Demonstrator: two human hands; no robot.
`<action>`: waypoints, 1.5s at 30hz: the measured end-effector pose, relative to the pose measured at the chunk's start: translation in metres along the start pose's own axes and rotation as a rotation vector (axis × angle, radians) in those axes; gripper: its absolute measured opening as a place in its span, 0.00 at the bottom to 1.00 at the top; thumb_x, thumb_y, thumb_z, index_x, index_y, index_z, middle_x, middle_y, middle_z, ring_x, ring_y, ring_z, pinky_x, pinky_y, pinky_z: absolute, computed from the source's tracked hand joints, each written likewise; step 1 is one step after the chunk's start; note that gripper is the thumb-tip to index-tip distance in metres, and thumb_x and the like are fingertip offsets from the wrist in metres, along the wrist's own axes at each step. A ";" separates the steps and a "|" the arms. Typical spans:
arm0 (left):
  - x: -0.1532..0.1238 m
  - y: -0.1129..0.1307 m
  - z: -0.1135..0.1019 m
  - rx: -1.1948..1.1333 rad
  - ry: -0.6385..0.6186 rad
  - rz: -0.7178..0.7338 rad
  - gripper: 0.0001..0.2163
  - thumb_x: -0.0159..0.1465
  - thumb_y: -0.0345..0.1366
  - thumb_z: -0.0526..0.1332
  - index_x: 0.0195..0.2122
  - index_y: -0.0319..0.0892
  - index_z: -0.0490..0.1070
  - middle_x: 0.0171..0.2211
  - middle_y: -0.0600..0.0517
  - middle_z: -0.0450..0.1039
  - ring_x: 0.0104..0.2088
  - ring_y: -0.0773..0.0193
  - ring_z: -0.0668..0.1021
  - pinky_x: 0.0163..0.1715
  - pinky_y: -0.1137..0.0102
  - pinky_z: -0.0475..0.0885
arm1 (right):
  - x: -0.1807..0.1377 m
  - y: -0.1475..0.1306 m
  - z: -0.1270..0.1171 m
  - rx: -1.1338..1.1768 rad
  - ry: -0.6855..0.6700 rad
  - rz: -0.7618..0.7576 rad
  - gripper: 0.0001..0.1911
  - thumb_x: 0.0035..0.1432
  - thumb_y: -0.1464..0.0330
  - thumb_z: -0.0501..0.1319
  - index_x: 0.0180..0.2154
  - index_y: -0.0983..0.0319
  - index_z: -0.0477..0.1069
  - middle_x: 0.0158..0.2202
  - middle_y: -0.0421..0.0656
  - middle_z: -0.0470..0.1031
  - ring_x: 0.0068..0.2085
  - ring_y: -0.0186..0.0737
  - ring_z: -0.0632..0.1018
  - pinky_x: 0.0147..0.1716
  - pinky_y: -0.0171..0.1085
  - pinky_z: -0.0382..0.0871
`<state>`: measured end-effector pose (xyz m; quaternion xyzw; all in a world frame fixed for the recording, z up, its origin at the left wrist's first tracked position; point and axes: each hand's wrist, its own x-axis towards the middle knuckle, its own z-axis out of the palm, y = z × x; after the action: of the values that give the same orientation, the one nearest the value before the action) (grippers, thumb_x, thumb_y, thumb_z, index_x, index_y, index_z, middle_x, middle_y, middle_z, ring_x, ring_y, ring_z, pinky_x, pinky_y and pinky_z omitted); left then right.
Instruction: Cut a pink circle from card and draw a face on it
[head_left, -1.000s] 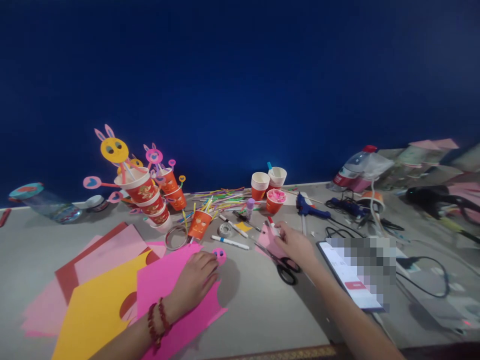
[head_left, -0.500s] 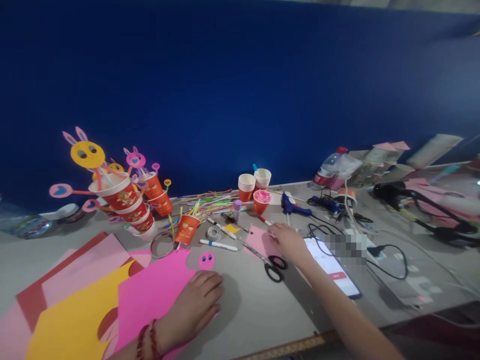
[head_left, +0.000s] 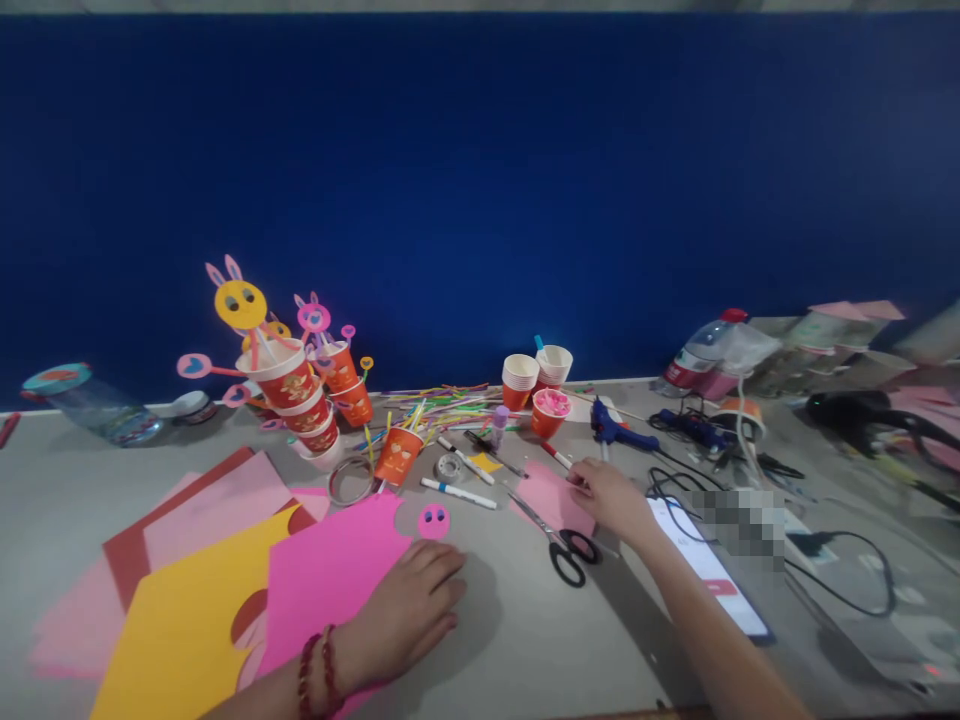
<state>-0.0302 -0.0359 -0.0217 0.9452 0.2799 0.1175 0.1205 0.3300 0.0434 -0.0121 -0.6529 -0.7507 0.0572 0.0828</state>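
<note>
My left hand (head_left: pixel 409 615) lies flat with fingers spread, half on the bright pink paper sheet (head_left: pixel 330 575), half on the grey table (head_left: pixel 517 640). A small pink disc with two dark eye holes (head_left: pixel 433 521) sits just beyond its fingertips. My right hand (head_left: pixel 611 497) reaches forward, and its bent fingers are closed on the far corner of a pale pink paper piece (head_left: pixel 546 493). Black-handled scissors (head_left: pixel 562 550) lie just in front of that piece. A red-capped marker (head_left: pixel 556 456) rests on the table beyond my right fingertips.
Yellow (head_left: pixel 180 630), pink and red sheets overlap at the left. Stacked orange cups with bunny decorations (head_left: pixel 289 385), loose straws (head_left: pixel 442 405), a white marker (head_left: pixel 459 492), tape rolls, a blue glue gun (head_left: pixel 611 428), a phone (head_left: pixel 709 580), cables and a bottle (head_left: pixel 701 350) crowd the table.
My right hand has let go of the red-capped marker, which now lies on the table, and has settled on the pale pink piece. My left hand slid back from the pink disc.
</note>
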 end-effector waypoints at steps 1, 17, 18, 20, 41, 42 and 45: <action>0.000 -0.001 -0.002 0.002 0.014 0.004 0.11 0.67 0.31 0.58 0.51 0.43 0.70 0.57 0.43 0.72 0.57 0.50 0.73 0.60 0.50 0.67 | -0.001 0.002 -0.001 0.028 0.028 -0.004 0.05 0.55 0.73 0.58 0.33 0.60 0.73 0.36 0.45 0.78 0.38 0.44 0.77 0.36 0.36 0.63; 0.010 -0.033 -0.022 -0.549 0.225 -0.402 0.17 0.70 0.42 0.57 0.59 0.46 0.65 0.54 0.43 0.74 0.49 0.57 0.79 0.51 0.60 0.75 | -0.054 -0.042 -0.008 1.123 0.379 0.285 0.18 0.54 0.53 0.67 0.35 0.58 0.68 0.27 0.40 0.75 0.26 0.40 0.74 0.25 0.36 0.68; 0.015 -0.026 -0.020 -0.713 0.195 -0.407 0.20 0.69 0.44 0.58 0.60 0.46 0.63 0.55 0.43 0.72 0.48 0.58 0.79 0.49 0.62 0.76 | -0.057 -0.054 0.000 1.200 0.316 0.286 0.18 0.53 0.53 0.68 0.36 0.58 0.69 0.28 0.41 0.76 0.27 0.40 0.75 0.24 0.36 0.68; 0.026 -0.012 -0.014 -0.976 0.138 -0.361 0.24 0.67 0.47 0.60 0.60 0.44 0.60 0.54 0.42 0.73 0.44 0.60 0.80 0.44 0.65 0.76 | -0.062 -0.075 0.015 1.294 0.209 0.279 0.19 0.53 0.53 0.69 0.37 0.58 0.69 0.31 0.43 0.79 0.30 0.43 0.78 0.27 0.37 0.71; 0.036 -0.025 -0.014 -0.270 -0.322 -0.377 0.06 0.66 0.33 0.52 0.41 0.45 0.67 0.37 0.47 0.76 0.41 0.53 0.79 0.37 0.68 0.69 | -0.085 -0.057 0.042 0.517 0.248 -0.043 0.12 0.67 0.62 0.56 0.40 0.59 0.75 0.41 0.49 0.80 0.44 0.50 0.78 0.45 0.46 0.72; 0.041 -0.026 -0.013 -0.231 -0.342 -0.369 0.07 0.66 0.33 0.53 0.43 0.45 0.67 0.39 0.46 0.77 0.42 0.52 0.80 0.37 0.67 0.69 | -0.086 -0.053 0.042 0.436 0.285 -0.081 0.11 0.66 0.63 0.56 0.41 0.60 0.75 0.44 0.50 0.79 0.46 0.51 0.77 0.47 0.48 0.71; 0.052 -0.024 -0.008 -0.134 -0.376 -0.370 0.11 0.65 0.32 0.55 0.48 0.44 0.67 0.39 0.44 0.78 0.43 0.49 0.81 0.37 0.66 0.70 | -0.088 -0.045 0.044 0.282 0.303 -0.127 0.10 0.65 0.67 0.58 0.45 0.60 0.75 0.48 0.51 0.78 0.49 0.53 0.76 0.49 0.51 0.71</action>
<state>-0.0018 0.0144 -0.0133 0.8732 0.4119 -0.0658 0.2520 0.2893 -0.0495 -0.0505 -0.5873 -0.7539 0.0578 0.2887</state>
